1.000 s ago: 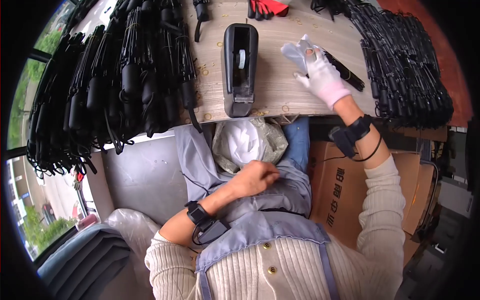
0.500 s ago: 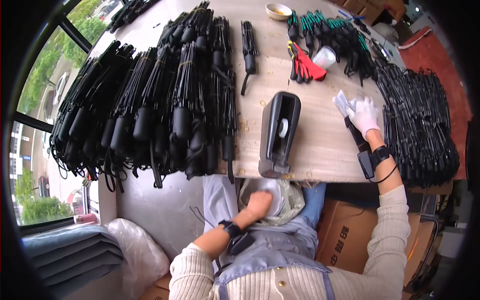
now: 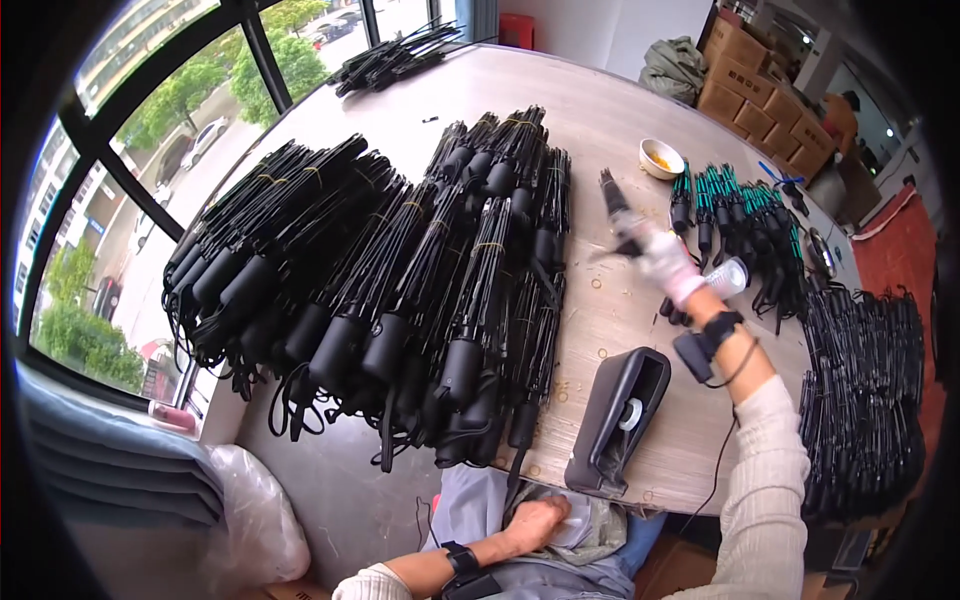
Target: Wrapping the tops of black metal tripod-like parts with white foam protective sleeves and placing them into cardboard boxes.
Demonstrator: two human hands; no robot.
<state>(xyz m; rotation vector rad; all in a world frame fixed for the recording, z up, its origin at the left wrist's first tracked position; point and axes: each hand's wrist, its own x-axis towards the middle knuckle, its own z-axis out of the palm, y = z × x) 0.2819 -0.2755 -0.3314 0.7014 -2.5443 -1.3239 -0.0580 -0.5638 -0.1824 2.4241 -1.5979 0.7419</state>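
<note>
1. Over the middle of the round wooden table (image 3: 620,130), the person's right hand (image 3: 665,262), in a white glove, is stretched out from a cream knitted sleeve, with a dark band and a small black device at the wrist
2. That hand is closed around one folded black umbrella (image 3: 618,212), gripping it near its lower end; the umbrella is lifted off the table, tilted, its far end pointing away from the person
3. The left hand (image 3: 535,522) is bare and rests low in the lap, below the table's near edge, on a bundle of grey-green cloth (image 3: 590,520); its fingers are curled loosely, and whether they grip the cloth cannot be told
4. A dark tape dispenser (image 3: 615,420) stands on the table near the front edge, just left of the right forearm
5. A large heap of folded black umbrellas (image 3: 400,290) lies across the left and middle of the table, well to the left of the lifted one
6. Umbrellas with green parts (image 3: 735,205) lie behind the right hand, beside a small white bowl (image 3: 661,158)
7. Another black pile (image 3: 865,390) lies at the right edge
</note>
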